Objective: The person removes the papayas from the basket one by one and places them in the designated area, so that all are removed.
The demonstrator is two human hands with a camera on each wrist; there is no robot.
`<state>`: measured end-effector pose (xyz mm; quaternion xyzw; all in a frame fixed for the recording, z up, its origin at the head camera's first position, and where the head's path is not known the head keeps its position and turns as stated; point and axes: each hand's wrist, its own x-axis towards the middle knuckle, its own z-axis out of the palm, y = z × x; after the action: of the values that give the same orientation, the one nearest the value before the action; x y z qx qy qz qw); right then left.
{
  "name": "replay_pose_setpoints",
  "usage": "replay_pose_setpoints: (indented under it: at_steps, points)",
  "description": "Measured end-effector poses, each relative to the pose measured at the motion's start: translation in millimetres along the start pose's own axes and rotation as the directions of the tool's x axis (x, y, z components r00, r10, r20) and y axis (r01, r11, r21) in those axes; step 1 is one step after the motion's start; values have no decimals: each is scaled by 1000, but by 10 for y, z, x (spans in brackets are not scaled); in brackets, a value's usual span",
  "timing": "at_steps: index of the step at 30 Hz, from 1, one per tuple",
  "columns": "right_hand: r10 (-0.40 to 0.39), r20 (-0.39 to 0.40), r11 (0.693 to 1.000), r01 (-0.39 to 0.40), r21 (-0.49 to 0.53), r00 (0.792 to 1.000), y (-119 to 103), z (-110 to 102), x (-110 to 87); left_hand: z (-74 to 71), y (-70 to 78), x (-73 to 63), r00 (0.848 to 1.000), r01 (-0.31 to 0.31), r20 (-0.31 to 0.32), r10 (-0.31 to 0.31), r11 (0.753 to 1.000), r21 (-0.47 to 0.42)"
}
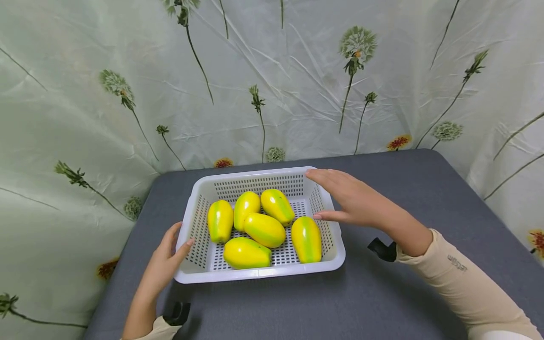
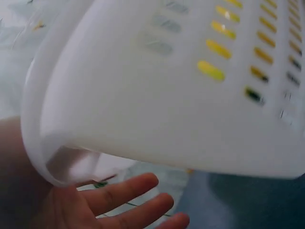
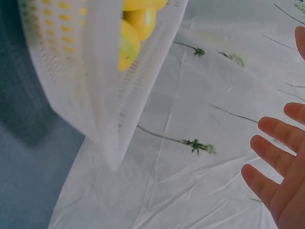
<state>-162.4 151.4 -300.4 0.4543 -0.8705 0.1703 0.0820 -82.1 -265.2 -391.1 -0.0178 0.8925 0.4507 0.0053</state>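
A white plastic basket (image 1: 260, 274) with slotted walls sits on the table, holding several glossy yellow-green fruits (image 1: 265, 230) shaped like papayas. At its left end is my left hand (image 1: 159, 269), thumb over the rim and fingers outside the wall. In the left wrist view, the fingers (image 2: 128, 191) of that hand stretch out straight and spread beside the basket wall (image 2: 119, 105). My right hand (image 1: 352, 198) hovers by the right end, thumb and fingers spread wide. The right wrist view shows that hand's fingers (image 3: 276, 157) apart from the basket (image 3: 107, 95), holding nothing.
The basket stands on a dark grey table (image 1: 272, 311). Behind and to the left hangs a pale curtain (image 1: 297, 85) printed with dandelions and flowers. A black strap piece (image 1: 382, 249) sits at the right wrist, another (image 1: 177, 313) at the left.
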Motion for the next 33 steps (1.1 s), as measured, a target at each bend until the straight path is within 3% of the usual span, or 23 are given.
replay_pose_setpoints:
  at_steps: [4, 7, 17, 26, 33]
  points:
    - [-3, 11, 999, 2, 32, 1000, -32, 36, 107, 45, -61, -9, 998, 54, 4, -55, 972, -230]
    - [-2, 21, 998, 1, 67, 1000, -58, 86, 199, 67, -78, -19, 996, 80, -16, -88, 956, -283]
    - [66, 82, 980, -80, 180, 994, -127, 241, 494, 101, -84, -28, 995, 73, -45, -92, 946, -315]
    - [70, 109, 972, -92, 215, 992, -114, 412, 631, 109, -92, -27, 994, 78, -51, -101, 939, -334]
    - [91, 150, 935, -136, 328, 985, -109, 540, 727, 101, -92, -33, 993, 85, -52, -109, 939, -332]
